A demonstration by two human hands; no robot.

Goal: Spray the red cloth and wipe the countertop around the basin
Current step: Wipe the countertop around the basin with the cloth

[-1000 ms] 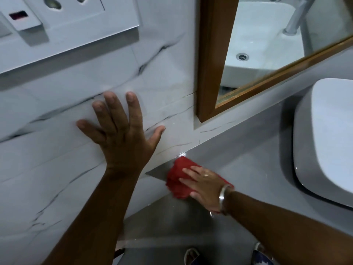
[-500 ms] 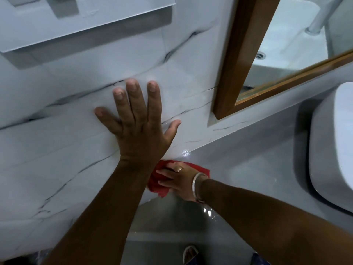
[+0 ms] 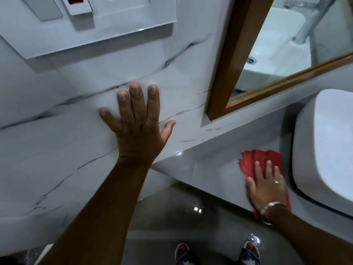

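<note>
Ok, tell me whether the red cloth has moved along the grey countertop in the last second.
Yes. The red cloth has slid right from the wall corner along the grey countertop, now close beside the white basin, under the right hand.

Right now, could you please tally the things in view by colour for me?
Red: 1, the cloth under the right hand.
White: 2, the basin and the switch plate.
Brown: 1, the mirror frame.
Silver: 1, the bracelet.
Total: 5.
</note>
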